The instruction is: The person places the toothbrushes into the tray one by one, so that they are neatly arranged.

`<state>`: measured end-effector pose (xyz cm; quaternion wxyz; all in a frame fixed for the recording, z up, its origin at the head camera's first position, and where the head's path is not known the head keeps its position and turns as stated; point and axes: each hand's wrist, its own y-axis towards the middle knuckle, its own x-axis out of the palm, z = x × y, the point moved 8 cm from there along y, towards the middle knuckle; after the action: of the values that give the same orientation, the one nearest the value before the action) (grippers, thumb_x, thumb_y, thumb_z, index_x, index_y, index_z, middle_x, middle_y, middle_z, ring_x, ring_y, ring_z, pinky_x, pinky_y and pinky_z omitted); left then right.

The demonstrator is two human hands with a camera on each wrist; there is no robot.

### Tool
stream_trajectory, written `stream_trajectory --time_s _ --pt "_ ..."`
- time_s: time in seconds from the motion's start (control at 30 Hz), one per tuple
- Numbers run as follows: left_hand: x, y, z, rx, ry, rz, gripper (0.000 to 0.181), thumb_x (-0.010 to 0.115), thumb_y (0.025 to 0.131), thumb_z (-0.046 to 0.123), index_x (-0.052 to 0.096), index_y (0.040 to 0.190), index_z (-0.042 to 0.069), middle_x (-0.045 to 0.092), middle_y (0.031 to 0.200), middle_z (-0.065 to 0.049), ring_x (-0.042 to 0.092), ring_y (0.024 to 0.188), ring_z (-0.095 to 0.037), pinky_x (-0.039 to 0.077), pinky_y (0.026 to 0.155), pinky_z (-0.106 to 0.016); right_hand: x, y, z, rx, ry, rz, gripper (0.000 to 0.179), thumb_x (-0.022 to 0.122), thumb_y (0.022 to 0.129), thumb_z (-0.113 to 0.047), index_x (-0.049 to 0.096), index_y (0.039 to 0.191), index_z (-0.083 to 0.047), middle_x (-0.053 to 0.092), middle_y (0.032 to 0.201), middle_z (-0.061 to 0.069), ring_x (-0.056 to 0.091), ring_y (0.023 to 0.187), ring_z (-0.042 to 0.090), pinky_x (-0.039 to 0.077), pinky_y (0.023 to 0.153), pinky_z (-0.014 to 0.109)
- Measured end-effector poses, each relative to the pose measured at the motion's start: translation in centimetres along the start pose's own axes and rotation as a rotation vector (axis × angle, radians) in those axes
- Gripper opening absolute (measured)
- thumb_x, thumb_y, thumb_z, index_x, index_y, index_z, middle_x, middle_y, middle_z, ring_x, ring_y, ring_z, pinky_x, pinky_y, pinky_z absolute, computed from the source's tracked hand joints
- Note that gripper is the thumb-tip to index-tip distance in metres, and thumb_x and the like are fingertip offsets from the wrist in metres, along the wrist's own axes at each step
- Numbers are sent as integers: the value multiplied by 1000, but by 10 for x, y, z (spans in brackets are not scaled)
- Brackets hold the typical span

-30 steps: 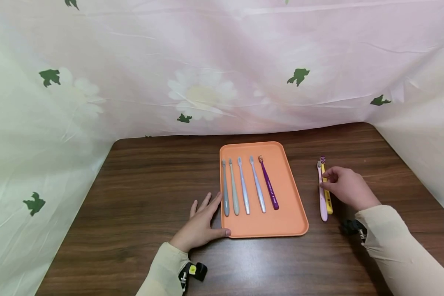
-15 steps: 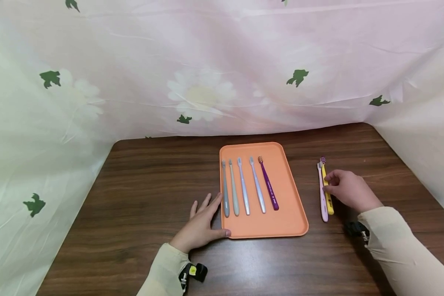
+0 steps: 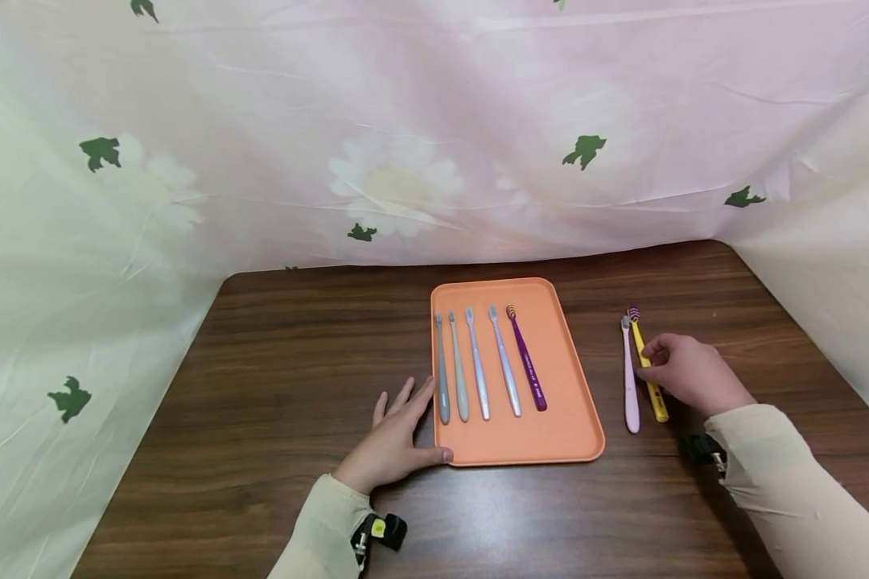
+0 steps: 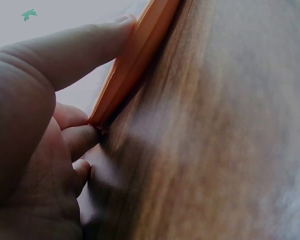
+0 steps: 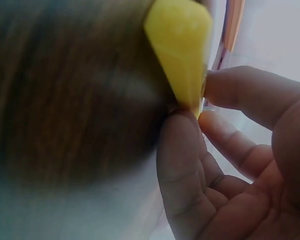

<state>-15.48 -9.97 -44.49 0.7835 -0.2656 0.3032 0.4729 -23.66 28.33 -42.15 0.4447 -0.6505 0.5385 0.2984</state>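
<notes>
My right hand [image 3: 695, 374] pinches a yellow toothbrush [image 5: 182, 45] by the middle of its handle, between thumb and fingers. Its purple-striped head points away from me. Just left of it a pink toothbrush [image 3: 631, 386] lies on the table, the two heads close together and the handle ends apart. My left hand [image 3: 394, 438] is spread at the orange tray [image 3: 529, 442], thumb on the near left corner and fingertips along the left rim. On the tray lie a purple toothbrush [image 3: 527, 362] and, to its left, several grey, green and pale blue toothbrushes [image 3: 505, 362] in a row.
A dark wooden table [image 3: 297, 362] carries everything. Flowered pink and white cloth [image 3: 405, 121] hangs behind it and along both sides. A black wrist camera [image 3: 380, 531] sits at the left cuff.
The yellow toothbrush's handle has swung right, away from the pink one, together with my right hand, which has shifted slightly right. My left hand and the tray stay in place.
</notes>
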Motion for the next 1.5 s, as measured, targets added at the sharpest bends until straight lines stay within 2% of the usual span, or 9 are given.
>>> stream_trajectory --time_s 0.33,0.8,1.17,1.5 --pt "0 0 0 -6 -4 -7 101 72 74 50 13 151 22 19 153 3 3 142 -21 -12 107 -51 2 2 2 19 29 -30 36 71 81 -22 56 101 3 61 88 21 57 63 19 47 51 31" --pt "-1 -1 0 3 -10 -1 101 72 74 50 13 151 22 19 153 2 3 142 -22 -12 107 -51 -8 0 -4 9 40 12 41 71 81 -23 54 106 4 60 95 26 60 66 21 50 53 33" --pt "0 0 0 -13 -13 -8 101 73 74 49 13 151 23 19 153 4 3 142 -20 -12 107 -50 -11 -2 -20 -12 17 36 37 71 81 -22 56 106 2 60 93 23 59 67 21 48 52 32" --pt "0 -1 -1 2 -12 2 100 73 74 50 14 151 22 20 153 2 4 142 -22 -11 107 -51 -6 -2 -43 -101 43 46 33 70 79 -22 58 102 0 62 88 16 58 67 20 48 54 33"
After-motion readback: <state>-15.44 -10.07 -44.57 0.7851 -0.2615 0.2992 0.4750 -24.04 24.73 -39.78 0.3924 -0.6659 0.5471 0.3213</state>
